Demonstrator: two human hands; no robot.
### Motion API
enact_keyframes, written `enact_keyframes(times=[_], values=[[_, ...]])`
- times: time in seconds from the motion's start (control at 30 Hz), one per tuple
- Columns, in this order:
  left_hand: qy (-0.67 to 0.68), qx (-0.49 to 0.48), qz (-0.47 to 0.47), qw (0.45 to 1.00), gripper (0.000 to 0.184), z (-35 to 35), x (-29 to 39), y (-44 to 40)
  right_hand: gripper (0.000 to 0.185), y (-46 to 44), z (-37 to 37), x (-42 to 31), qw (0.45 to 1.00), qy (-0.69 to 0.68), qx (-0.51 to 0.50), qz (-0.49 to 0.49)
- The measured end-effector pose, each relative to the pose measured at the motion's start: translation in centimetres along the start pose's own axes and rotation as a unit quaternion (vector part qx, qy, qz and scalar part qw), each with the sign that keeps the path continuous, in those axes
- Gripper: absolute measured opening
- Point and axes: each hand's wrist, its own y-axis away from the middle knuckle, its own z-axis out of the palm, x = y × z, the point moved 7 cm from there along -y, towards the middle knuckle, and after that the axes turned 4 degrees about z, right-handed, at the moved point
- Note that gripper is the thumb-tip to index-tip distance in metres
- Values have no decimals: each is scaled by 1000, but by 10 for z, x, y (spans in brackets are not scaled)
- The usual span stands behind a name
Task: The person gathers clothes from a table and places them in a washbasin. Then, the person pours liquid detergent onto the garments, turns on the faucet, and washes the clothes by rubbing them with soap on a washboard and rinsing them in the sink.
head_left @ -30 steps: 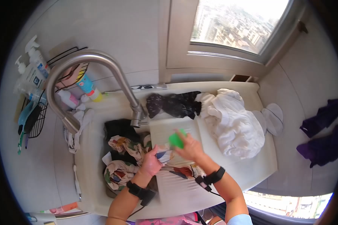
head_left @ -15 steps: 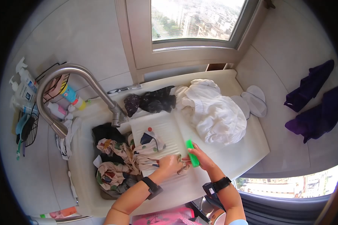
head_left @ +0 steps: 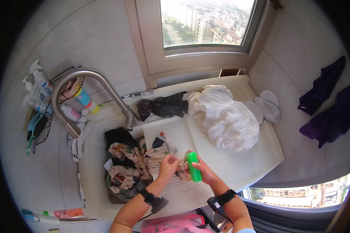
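My right hand [head_left: 204, 173] grips a bright green bar of soap [head_left: 194, 167], tilted upright over the ribbed washboard part of the sink. To its left, my left hand [head_left: 168, 167] pinches a beige patterned garment [head_left: 153, 157]. A fold of that cloth lies between my two hands, close to the soap. The rest of the garment trails left across the ribs [head_left: 175, 134] and into the basin, bunched with dark cloth [head_left: 119, 136]. My fingers partly hide the gripped edge.
A curved metal faucet [head_left: 93, 73] rises at the left. White cloth [head_left: 231, 120] and dark cloth [head_left: 163, 106] lie along the sink's back. Bottles [head_left: 39, 91] stand in a wire rack. Purple cloths [head_left: 324, 112] hang at right; a toothbrush [head_left: 81, 186] lies on the left rim.
My right hand has turned the soap so its broad face shows, and has moved slightly left and down. My left hand has shifted up and left along the cloth. The whole view has shifted slightly.
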Motion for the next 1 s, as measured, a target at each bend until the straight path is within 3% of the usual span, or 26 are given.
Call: enact_keyframes(times=[0.1, 0.2, 0.3, 0.5, 0.6, 0.73, 0.8, 0.87, 0.97, 1.0], values=[[-140, -86, -9, 986, 13, -5, -1, 9, 69, -5, 6, 3, 1000, -22, -12, 0], [-33, -88, -56, 994, 12, -13, -6, 10, 67, -10, 14, 7, 1000, -23, -10, 4], [-32, -69, -57, 995, 8, -19, 1, 12, 61, -16, 15, 8, 999, -36, 4, 14], [-21, 5, 111, 994, 17, -52, 22, 7, 45, -31, 6, 6, 996, -81, 13, 17], [211, 20, 39, 977, 19, -75, 1, -9, 39, -37, -1, 2, 991, -124, 25, 32], [97, 6, 86, 992, 21, -66, 18, -6, 33, -51, 8, -3, 987, -152, 22, 43], [43, -71, 62, 995, 25, -61, 16, -3, 32, -60, 9, -1, 987, -153, 10, 52], [122, -95, -23, 988, 27, -53, 18, -1, 32, -70, 8, 1, 986, -157, -7, 58], [287, -48, -121, 949, 27, -60, 4, -10, 53, -79, 2, -7, 981, 145, 112, 60], [349, -17, -147, 925, 27, -64, -5, -16, 54, -79, 22, -17, 954, 283, 95, -29]])
